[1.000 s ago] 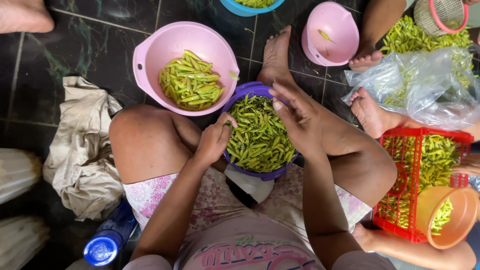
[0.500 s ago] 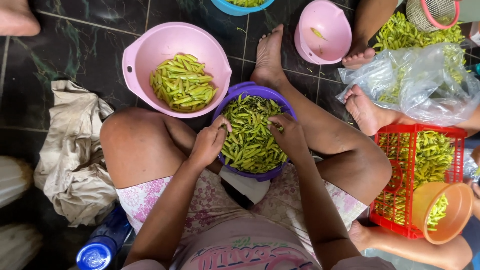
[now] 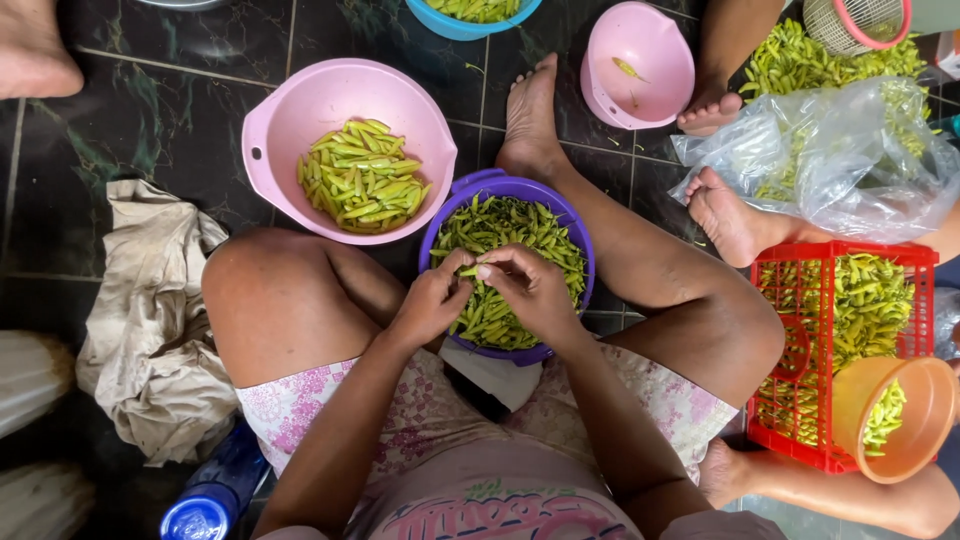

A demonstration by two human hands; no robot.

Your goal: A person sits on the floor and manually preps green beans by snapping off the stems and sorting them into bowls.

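I sit on a dark tiled floor with a purple bowl [image 3: 578,232] of green chillies between my legs. My left hand [image 3: 428,300] and my right hand [image 3: 528,290] meet over the bowl, both pinching one green chilli [image 3: 467,271] at its ends. Just beyond my left knee stands a large pink bowl [image 3: 300,110] holding a heap of paler green chillies [image 3: 362,176].
A small pink bowl [image 3: 640,60] and a blue bowl [image 3: 455,22] lie farther off. To the right are another person's feet [image 3: 728,215], a plastic bag of chillies [image 3: 840,150], a red crate [image 3: 850,350] and an orange bowl [image 3: 905,420]. A crumpled cloth [image 3: 150,320] and a blue bottle [image 3: 205,505] lie left.
My right hand came down from above the bowl's far side to meet my left hand; both now pinch one chilli over the purple bowl. The view drifted slightly.
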